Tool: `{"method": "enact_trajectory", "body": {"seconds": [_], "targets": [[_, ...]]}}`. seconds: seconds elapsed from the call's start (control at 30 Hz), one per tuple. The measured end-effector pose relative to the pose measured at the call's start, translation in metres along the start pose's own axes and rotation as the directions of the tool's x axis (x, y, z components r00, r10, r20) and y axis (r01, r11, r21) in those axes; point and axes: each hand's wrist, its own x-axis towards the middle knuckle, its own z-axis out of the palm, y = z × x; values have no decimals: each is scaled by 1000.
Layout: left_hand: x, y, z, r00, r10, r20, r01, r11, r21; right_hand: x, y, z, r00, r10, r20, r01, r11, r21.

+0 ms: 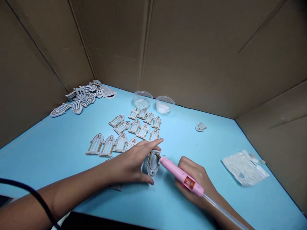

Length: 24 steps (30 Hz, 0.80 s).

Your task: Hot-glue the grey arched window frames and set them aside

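Window piece (153, 163): on bench (187, 204), long axis pointing away from me.
Left hand (130, 163): curled round it, pinning its left edge.
Right hand (195, 182): fist closed on pink glue gun (181, 175); nozzle touches piece's right rim, aimed up-left.

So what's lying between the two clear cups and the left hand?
Rows of arched window-shaped pieces on the blue table fill the stretch from the clear cups to the left hand, seen in the head view.

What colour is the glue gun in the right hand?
Pink glue gun, orange switch; head view.
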Motion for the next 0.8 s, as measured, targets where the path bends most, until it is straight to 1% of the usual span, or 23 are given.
{"method": "enact_trajectory", "body": {"seconds": [0.13, 0.27, 0.43, 0.7, 0.8], "targets": [[0, 0, 0, 1000, -7, 25, 6, 1000, 7, -1, 1, 0, 1000, -1, 12, 1, 1000, -15], [-1, -1, 0, 1000, -8, 12, 8, 1000, 15, -3, 2, 0, 998, 44, 32, -43, 999, -25], [-2, -1, 0, 999, -22, 23, 22, 1000, 13, -4, 0, -1, 999, 41, 31, -40, 999, -32], [-1, 0, -1, 999, -37, 25, 37, 999, 9, -6, 2, 0, 997, 71, 43, -70, 997, -17], [-1, 0, -2, 999, -43, 24, 43, 999, 12, -8, 2, 2, 993, 101, 60, -101, 995, -1]]}}
